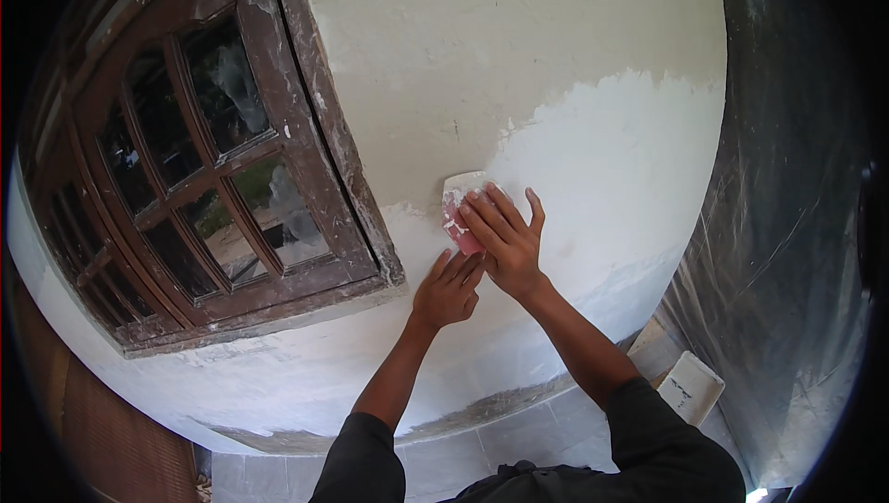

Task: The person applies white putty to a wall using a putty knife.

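1. The pink putty scraper (460, 216) lies flat on the white wall (611, 179), just right of the wooden window frame (347, 160); I judge even pressure keeps the coat smooth
2. Right hand (505, 239): fingers spread flat, pressing the blade to the wall
3. Left hand (447, 290): fingers curled at the scraper's lower end, seemingly gripping it; both forearms reach up
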`<action>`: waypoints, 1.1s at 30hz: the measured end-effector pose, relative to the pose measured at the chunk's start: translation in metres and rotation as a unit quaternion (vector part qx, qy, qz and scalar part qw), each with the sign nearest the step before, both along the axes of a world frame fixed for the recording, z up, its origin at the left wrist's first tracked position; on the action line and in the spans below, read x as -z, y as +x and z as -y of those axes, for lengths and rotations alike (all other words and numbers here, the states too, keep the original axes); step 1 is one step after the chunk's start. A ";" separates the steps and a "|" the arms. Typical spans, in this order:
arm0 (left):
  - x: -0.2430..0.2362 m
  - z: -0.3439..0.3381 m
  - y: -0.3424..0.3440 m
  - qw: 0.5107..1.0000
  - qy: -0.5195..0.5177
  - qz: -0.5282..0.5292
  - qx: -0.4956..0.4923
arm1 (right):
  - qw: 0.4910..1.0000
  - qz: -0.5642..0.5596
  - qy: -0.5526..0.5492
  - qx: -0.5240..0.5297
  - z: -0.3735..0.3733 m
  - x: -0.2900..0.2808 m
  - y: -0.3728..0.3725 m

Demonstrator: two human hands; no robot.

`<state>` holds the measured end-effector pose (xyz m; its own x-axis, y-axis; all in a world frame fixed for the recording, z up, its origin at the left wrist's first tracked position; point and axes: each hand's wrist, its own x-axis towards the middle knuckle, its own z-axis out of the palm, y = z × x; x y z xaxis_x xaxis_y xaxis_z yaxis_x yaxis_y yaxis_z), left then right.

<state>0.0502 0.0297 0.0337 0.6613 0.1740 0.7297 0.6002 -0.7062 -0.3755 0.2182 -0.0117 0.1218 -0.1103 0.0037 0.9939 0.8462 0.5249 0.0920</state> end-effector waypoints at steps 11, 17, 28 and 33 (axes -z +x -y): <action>0.001 0.011 -0.026 0.998 -0.050 -0.003 -0.023 | 0.998 0.017 -0.060 -0.021 0.004 0.024 -0.017; 0.005 0.009 -0.038 0.999 0.014 -0.010 -0.045 | 0.999 -0.032 0.026 0.002 0.005 -0.059 -0.007; 0.021 0.002 -0.037 0.999 -0.003 0.018 -0.036 | 0.997 0.038 -0.060 -0.015 0.021 0.019 -0.016; 0.006 0.011 -0.032 0.998 0.032 0.002 -0.054 | 0.999 -0.021 0.040 0.015 -0.003 -0.083 0.001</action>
